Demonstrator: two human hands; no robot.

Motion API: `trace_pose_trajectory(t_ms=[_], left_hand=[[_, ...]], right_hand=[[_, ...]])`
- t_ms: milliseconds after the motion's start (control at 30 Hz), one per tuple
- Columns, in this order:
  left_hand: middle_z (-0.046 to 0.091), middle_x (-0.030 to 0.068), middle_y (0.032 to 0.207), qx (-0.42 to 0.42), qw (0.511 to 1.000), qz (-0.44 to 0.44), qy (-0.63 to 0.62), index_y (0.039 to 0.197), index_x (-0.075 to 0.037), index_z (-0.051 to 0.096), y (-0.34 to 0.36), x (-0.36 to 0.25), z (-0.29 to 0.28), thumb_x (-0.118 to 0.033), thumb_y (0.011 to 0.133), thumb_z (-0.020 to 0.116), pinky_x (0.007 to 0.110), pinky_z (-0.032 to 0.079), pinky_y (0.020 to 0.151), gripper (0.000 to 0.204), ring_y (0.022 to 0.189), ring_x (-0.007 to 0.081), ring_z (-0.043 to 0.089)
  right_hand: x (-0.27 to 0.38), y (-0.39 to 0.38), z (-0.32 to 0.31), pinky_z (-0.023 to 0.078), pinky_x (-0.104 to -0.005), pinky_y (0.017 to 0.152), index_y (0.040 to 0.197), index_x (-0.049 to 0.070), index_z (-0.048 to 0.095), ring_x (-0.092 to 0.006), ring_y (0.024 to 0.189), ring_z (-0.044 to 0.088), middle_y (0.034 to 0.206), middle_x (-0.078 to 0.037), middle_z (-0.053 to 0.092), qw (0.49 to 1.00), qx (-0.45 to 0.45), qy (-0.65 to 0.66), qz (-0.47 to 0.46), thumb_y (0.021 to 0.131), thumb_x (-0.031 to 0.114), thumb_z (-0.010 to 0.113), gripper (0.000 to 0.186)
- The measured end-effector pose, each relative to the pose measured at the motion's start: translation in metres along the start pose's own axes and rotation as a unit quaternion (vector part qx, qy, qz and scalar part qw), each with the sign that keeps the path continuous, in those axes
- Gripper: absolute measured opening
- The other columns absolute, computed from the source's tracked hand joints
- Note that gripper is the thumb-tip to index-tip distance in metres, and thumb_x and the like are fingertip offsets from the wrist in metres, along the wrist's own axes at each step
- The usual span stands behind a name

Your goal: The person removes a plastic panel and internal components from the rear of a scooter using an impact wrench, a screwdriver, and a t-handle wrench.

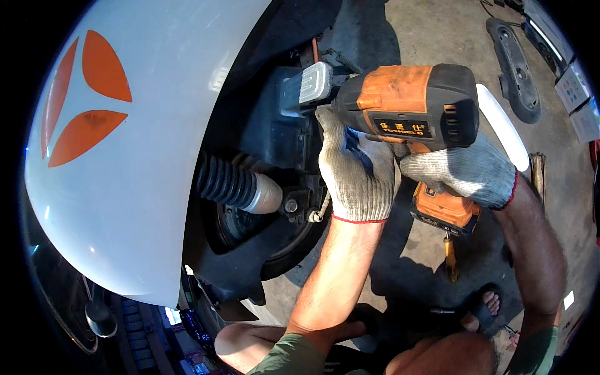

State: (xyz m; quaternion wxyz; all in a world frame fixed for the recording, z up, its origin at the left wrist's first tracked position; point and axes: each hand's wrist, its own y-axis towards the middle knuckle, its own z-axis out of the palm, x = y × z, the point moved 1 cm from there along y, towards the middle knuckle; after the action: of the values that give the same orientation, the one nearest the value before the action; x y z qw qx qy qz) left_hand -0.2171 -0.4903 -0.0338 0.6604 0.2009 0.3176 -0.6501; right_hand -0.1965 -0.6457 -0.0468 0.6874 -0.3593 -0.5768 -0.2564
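Observation:
My right hand point(465, 167), in a knitted work glove with a red cuff, is closed round the handle of an orange and black cordless impact wrench point(400, 100). The wrench lies level, its nose toward the left, its orange battery point(445, 209) below the hand. Under the nose is my left hand point(357, 172), gloved alike, thumb raised and fingers curled; what they grip is hidden. Just left of the tool sits a ribbed silver part point(315, 82) on the vehicle's dark underside. Nearer me are a black coil spring shock absorber point(228, 181) and a bolt point(290, 205).
A white body panel point(150, 125) with orange marks fills the left. On the concrete floor lie a yellow-handled screwdriver point(451, 257), a curved white piece point(503, 128) and a long black part point(515, 72). Boxes point(575, 87) stand at the far right.

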Motion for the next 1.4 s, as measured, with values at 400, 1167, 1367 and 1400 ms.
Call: trace_pose_trajectory(t_ms=[400,1167,1367,1400], left_hand=[[0.052,0.0115,0.13,0.043,0.999,0.019,-0.003,0.127,0.0,0.044,-0.003,0.001,0.008,-0.027,0.1,0.035,0.036,0.036,0.104,0.039,0.121,0.0228,0.049],[0.06,0.0062,0.092,-0.167,0.976,0.002,-0.136,0.105,-0.001,0.056,0.015,-0.036,-0.022,-0.015,0.094,0.04,0.017,0.049,0.057,0.024,0.076,0.011,0.058],[0.061,0.0157,0.107,-0.132,0.987,-0.026,-0.091,0.106,0.0,0.053,0.014,0.008,-0.019,-0.018,0.097,0.037,0.042,0.048,0.091,0.026,0.102,0.0262,0.06],[0.06,0.0151,0.108,-0.139,0.987,-0.044,-0.07,0.107,0.0,0.052,0.008,0.011,-0.016,-0.011,0.094,0.037,0.041,0.049,0.092,0.023,0.102,0.025,0.059]], right_hand=[[0.013,-0.006,-0.01,0.051,-0.0277,0.058,0.102,0.004,0.065,-0.0123,0.066,0.062,0.077,-0.007,0.066,0.998,0.007,-0.015,0.053,0.079,0.023,0.072,0.03],[-0.023,-0.03,-0.002,0.048,-0.0243,0.052,0.107,0.004,0.06,-0.0091,0.057,0.056,0.072,-0.004,0.059,0.986,-0.004,0.166,0.021,0.079,0.013,0.072,0.032],[-0.035,-0.042,-0.02,0.047,-0.0242,0.05,0.103,0.004,0.061,-0.0094,0.055,0.055,0.072,-0.003,0.058,0.974,-0.061,0.218,-0.006,0.078,0.01,0.07,0.027],[-0.032,-0.039,-0.019,0.046,-0.024,0.049,0.101,0.003,0.061,-0.0093,0.053,0.055,0.07,-0.003,0.058,0.975,-0.058,0.214,0.006,0.078,0.01,0.07,0.025]])
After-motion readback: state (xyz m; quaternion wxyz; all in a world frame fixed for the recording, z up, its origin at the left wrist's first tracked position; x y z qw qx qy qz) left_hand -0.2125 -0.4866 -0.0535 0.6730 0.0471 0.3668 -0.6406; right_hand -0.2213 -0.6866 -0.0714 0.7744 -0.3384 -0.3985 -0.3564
